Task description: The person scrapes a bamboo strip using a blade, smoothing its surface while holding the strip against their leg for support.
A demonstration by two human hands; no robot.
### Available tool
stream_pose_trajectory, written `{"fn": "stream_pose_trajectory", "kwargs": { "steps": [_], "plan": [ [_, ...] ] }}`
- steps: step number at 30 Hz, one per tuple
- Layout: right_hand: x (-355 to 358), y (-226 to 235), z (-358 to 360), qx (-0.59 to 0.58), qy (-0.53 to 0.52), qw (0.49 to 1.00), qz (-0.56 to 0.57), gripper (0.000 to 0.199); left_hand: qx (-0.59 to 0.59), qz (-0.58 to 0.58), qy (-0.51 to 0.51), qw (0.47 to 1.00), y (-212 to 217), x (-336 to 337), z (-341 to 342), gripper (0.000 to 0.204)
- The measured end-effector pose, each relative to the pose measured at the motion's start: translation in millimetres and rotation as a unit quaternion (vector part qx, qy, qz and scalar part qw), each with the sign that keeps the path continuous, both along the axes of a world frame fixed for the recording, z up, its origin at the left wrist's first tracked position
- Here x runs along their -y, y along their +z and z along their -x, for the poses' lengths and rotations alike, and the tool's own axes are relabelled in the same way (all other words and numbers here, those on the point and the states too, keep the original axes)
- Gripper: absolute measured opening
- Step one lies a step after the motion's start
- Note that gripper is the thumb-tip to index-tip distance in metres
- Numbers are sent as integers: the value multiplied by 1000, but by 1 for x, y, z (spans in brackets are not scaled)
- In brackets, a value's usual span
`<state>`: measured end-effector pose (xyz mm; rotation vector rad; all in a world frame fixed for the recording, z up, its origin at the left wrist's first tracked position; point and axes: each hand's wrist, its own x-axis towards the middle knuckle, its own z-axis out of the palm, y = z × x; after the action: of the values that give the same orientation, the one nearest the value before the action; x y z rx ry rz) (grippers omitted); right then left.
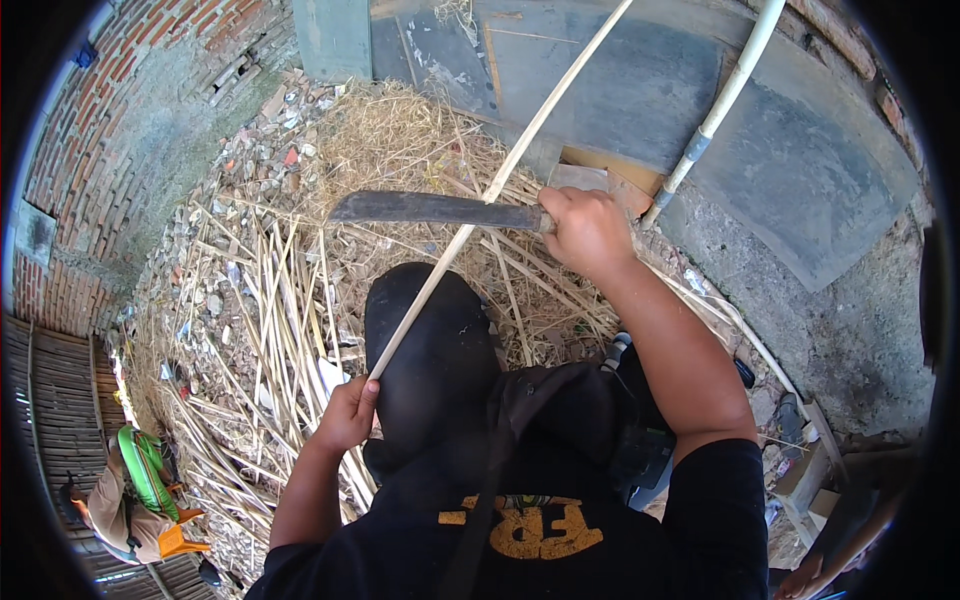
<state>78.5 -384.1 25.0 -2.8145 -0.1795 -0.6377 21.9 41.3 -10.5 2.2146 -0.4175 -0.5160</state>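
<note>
My left hand (348,412) is closed around the lower end of a long, pale bamboo strip (430,285). The strip slants up and away to the right, past the top of the view. In my right hand (590,230) is the handle of a machete (420,208), its dark, wide blade pointing left. The blade lies across the strip about midway along its visible length; whether its edge bites into the bamboo I cannot tell. Below the strip is my knee in black cloth (430,335).
Many cut bamboo strips (285,300) litter the rubble on the left. A heap of dry shavings (410,140) lies ahead. On the right a pipe (705,130) stands against the grey wall (640,90). An orange chair (180,540) and a green bag (145,472) are lower left; another person's arm (835,555) shows lower right.
</note>
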Motion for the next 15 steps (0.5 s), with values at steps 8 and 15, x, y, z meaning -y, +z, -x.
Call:
{"fn": "stream_pose_trajectory", "kwargs": {
  "steps": [8, 15],
  "plan": [
    [6, 4, 10, -6, 46, 998, 43, 26, -48, 96, 52, 993, -5, -8, 4, 33],
    [-8, 0, 9, 22, 101, 994, 41, 29, 64, 35, 9, 997, -3, 0, 11, 44]
  ]
}}
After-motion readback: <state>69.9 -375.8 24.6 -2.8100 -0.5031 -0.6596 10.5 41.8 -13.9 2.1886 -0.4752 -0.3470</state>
